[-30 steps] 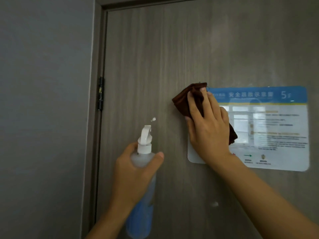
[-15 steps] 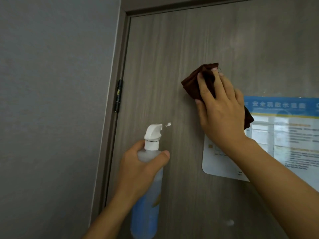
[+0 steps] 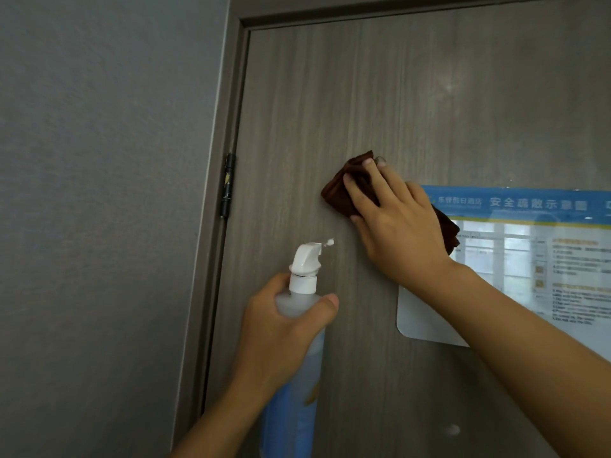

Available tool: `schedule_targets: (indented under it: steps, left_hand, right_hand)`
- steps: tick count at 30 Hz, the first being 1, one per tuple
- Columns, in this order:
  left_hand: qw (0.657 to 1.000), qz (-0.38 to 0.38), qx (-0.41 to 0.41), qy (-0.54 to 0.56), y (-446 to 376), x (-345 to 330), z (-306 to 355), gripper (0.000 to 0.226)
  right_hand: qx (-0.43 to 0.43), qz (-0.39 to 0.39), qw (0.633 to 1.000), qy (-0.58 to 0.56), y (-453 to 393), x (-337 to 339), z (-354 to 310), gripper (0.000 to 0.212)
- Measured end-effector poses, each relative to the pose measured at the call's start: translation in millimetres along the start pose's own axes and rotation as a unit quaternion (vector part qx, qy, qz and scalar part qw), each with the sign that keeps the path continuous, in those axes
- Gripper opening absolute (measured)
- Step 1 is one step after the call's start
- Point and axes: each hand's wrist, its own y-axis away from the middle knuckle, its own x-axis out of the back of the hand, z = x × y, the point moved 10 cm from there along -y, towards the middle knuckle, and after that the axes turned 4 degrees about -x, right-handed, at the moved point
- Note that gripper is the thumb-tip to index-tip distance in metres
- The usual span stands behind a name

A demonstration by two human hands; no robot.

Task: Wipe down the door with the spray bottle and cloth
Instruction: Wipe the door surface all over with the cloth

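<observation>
Nearest to me, my left hand (image 3: 284,328) is wrapped round the neck of the spray bottle (image 3: 297,375), thumb across the front, holding it upright just off the door (image 3: 380,94) with the white nozzle (image 3: 305,256) aimed at the wood. A small white fleck (image 3: 330,241) sits on the panel right by the nozzle tip; I read it as foam or residue, though I can't be sure.

Further in, my right hand (image 3: 396,226) lies flat with fingers spread, pressing the brown cloth (image 3: 350,190) against the door just left of the blue-and-white evacuation notice (image 3: 529,259). One corner of the cloth trails onto the notice's edge.

As for progress, I judge I'm mid-wipe on the middle band of the door. Another pale spot (image 3: 453,429) low on the panel looks uncleaned. The upper panel shows a faint sheen but I cannot tell whether it has been wiped. Beyond, the hinge (image 3: 227,185), the frame (image 3: 228,127) and the lower door appear left to do.
</observation>
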Motion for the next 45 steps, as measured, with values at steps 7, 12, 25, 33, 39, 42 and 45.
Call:
schedule_targets:
  steps: [7, 12, 25, 33, 39, 42, 45]
  left_hand:
    - [0.999, 0.033, -0.009, -0.008, 0, 49, 3, 0.035]
    - [0.999, 0.038, -0.006, -0.033, 4, 74, -1, 0.035]
    - [0.999, 0.023, 0.019, 0.035, 31, 76, -15, 0.042]
    - [0.999, 0.009, 0.024, 0.031, 31, 77, -16, 0.038]
    - [0.999, -0.004, 0.015, 0.034, 38, 75, -8, 0.039]
    - [0.999, -0.004, 0.016, 0.032, 40, 76, -7, 0.037]
    - [0.999, -0.005, 0.015, 0.032, 41, 76, -6, 0.035]
  right_hand:
    - [0.031, -0.038, 0.999, -0.014, 20, -12, -25, 0.058]
    - [0.082, -0.064, 0.995, -0.006, 79, -21, -60, 0.056]
    - [-0.027, -0.080, 0.996, 0.004, 29, -13, -36, 0.061]
    - [0.152, -0.131, 0.979, 0.043, 107, -26, -66, 0.057]
    - [-0.053, -0.082, 0.995, 0.025, 35, -5, -11, 0.062]
    - [-0.107, -0.066, 0.992, 0.002, 22, -7, -13, 0.063]
    - [-0.038, -0.091, 0.995, -0.008, 47, -15, -44, 0.062]
